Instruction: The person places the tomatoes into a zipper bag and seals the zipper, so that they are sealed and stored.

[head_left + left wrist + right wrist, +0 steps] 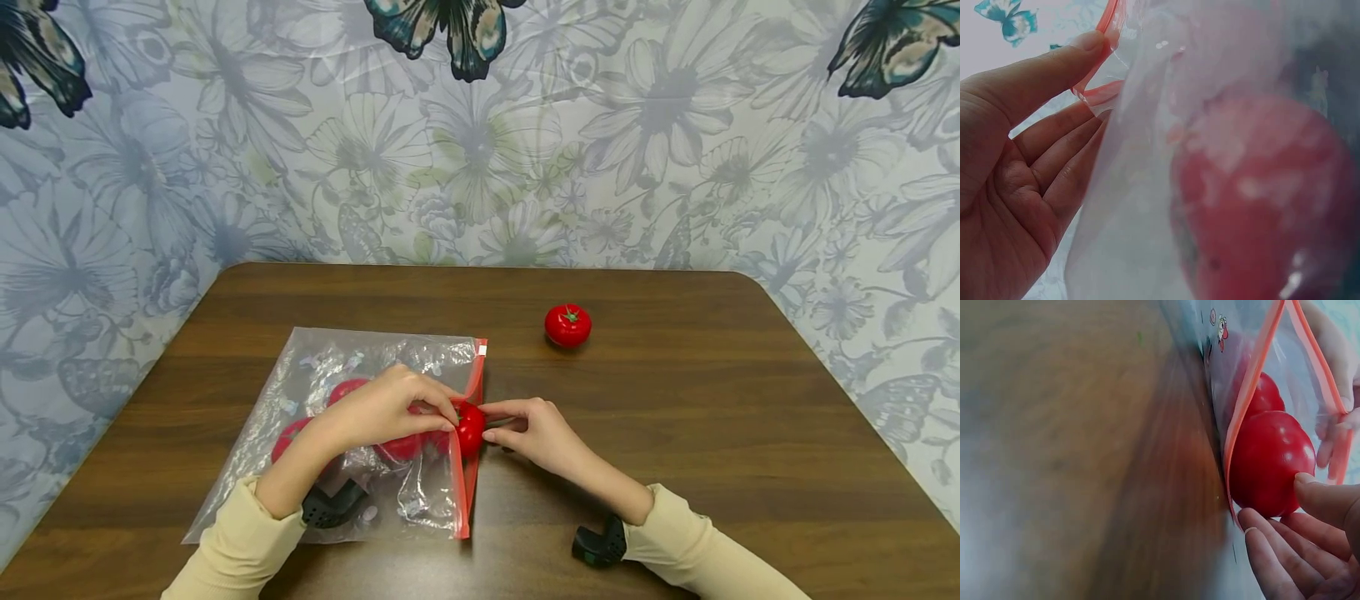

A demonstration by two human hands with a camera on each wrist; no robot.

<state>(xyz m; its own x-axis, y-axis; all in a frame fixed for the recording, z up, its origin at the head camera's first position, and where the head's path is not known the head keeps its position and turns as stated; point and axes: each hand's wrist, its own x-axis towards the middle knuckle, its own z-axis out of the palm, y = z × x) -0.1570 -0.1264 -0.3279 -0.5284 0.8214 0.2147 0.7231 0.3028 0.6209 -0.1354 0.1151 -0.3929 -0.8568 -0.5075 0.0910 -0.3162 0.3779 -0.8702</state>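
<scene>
Left hand (pixel 393 408) pinches the red edge (pixel 459 487) of the bag (pixel 247 467); right hand (pixel 536 433) grips a tomato (pixel 471 429) at its mouth. Should that left pinch slacken, the lip could snag the fruit.

A shiny red tomato (pixel 472 429) touches the right hand (pixel 543 433), within the open clear bag (pixel 416 504) the left hand (pixel 401 408) pinches.

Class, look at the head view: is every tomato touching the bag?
No: one tomato sits by itself on the table, apart from the bag.
</scene>
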